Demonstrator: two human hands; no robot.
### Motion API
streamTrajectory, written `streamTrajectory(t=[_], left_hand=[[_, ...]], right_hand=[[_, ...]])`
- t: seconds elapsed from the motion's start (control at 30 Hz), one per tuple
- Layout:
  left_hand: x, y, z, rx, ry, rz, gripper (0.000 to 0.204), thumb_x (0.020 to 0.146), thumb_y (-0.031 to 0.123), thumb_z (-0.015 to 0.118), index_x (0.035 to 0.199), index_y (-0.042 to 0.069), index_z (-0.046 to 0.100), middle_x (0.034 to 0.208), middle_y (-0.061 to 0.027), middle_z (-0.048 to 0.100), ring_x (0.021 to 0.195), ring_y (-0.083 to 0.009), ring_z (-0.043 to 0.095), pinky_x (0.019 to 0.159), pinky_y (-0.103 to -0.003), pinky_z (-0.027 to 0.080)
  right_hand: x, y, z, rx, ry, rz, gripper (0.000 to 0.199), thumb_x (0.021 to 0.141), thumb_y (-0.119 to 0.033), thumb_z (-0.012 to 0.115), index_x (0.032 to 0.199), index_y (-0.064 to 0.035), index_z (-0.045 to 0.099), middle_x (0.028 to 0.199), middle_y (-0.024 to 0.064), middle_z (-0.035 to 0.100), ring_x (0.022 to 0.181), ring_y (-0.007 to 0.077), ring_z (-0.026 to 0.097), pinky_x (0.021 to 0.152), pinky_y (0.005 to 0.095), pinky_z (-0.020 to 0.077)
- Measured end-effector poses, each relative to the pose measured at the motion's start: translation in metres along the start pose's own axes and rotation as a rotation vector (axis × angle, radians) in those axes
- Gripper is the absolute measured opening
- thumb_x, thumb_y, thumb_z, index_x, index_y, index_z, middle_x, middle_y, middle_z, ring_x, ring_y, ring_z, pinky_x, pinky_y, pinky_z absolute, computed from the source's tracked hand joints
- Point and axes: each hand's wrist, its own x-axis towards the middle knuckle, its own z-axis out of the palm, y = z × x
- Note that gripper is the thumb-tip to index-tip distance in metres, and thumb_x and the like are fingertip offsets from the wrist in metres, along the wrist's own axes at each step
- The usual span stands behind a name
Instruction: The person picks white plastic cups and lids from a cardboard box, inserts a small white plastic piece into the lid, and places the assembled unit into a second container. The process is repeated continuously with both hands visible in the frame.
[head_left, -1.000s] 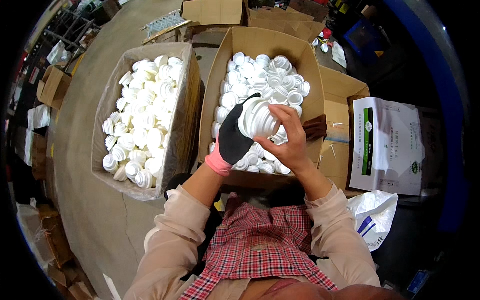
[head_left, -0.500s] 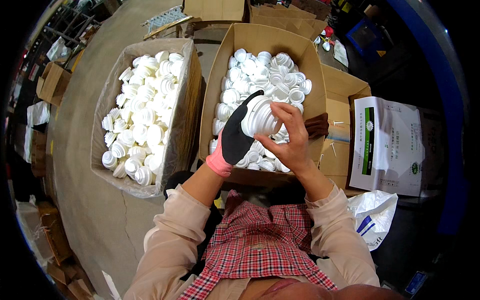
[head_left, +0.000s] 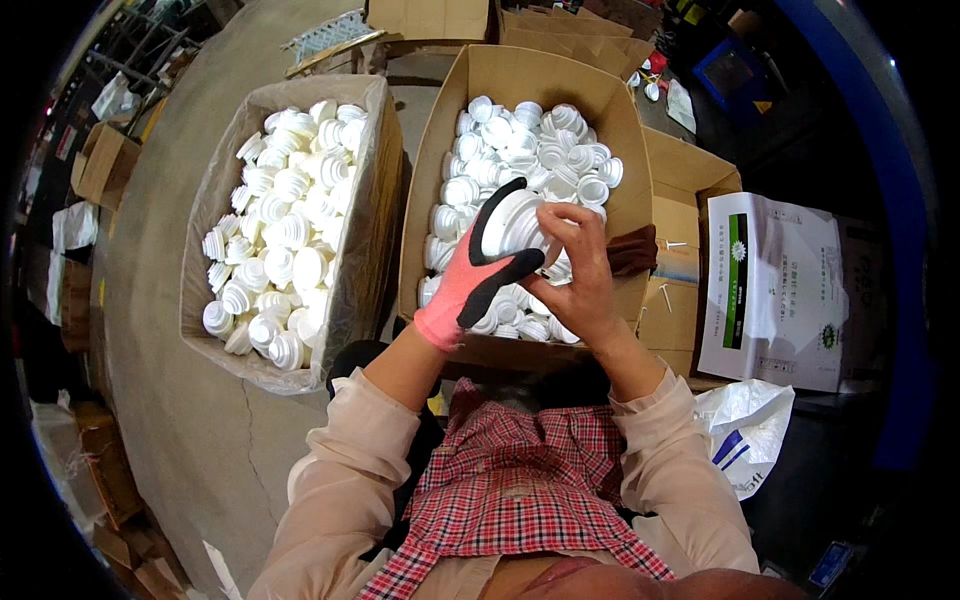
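A round white plastic part with ridged rings (head_left: 512,224) is held over the near half of the right-hand carton. My left hand (head_left: 478,265), in a pink glove with black palm and fingers, wraps round its left side and underside. The bare fingers of my right hand (head_left: 583,262) close on the part's right edge; their tips are partly hidden behind it. Under both hands, similar white plastic parts (head_left: 520,140) fill the cardboard carton (head_left: 548,72). To the left, a second, plastic-lined carton (head_left: 372,200) holds a heap of creamier ridged parts (head_left: 285,235).
Beside the right carton stands an open cardboard box (head_left: 672,345), with a printed white carton (head_left: 770,290) to its right. A dark brown cloth (head_left: 632,252) hangs at the carton's right wall. A white plastic bag (head_left: 750,430) lies nearer me. Concrete floor (head_left: 160,290) runs along the left.
My left hand has turned, bringing its pink back into view and its thumb and fingers around the part. The part has tilted slightly, while my right hand stays at its right edge.
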Motion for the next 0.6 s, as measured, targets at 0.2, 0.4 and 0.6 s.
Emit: streamTrajectory(t=[0.2, 0.4, 0.6], left_hand=[[0.003, -0.017, 0.012, 0.295, -0.04, 0.131, 0.072, 0.081, 0.014, 0.073, 0.141, 0.001, 0.036, 0.129, -0.0105, 0.052, 0.121, -0.0174, 0.047, 0.103, -0.031, 0.038], [-0.011, -0.052, 0.016, 0.921, 0.181, 0.06, 0.054, 0.088, 0.02, 0.064, 0.131, -0.002, 0.04, 0.107, -0.0279, 0.061, 0.098, -0.0381, 0.063, 0.08, -0.04, 0.05], [-0.002, -0.037, 0.012, 0.512, 0.216, -0.097, 0.039, 0.091, 0.024, 0.061, 0.12, -0.002, 0.054, 0.108, -0.0198, 0.065, 0.099, -0.0278, 0.064, 0.083, -0.037, 0.049]], right_hand=[[-0.007, 0.028, 0.009, 0.599, 0.065, 0.676, 0.067, 0.095, -0.061, 0.042, 0.114, 0.0011, 0.059, 0.103, 0.0077, 0.057, 0.096, 0.0156, 0.05, 0.086, 0.0299, 0.0418], [-0.01, 0.045, 0.018, 0.342, 0.189, 0.642, 0.065, 0.098, -0.058, 0.036, 0.076, 0.0022, 0.046, 0.066, 0.008, 0.04, 0.068, 0.016, 0.038, 0.063, 0.0351, 0.0367], [-0.016, 0.07, 0.029, 0.563, 0.123, 0.753, 0.067, 0.097, -0.062, 0.035, 0.093, 0.0023, 0.054, 0.081, 0.0117, 0.057, 0.078, 0.0175, 0.051, 0.073, 0.0328, 0.0431]])
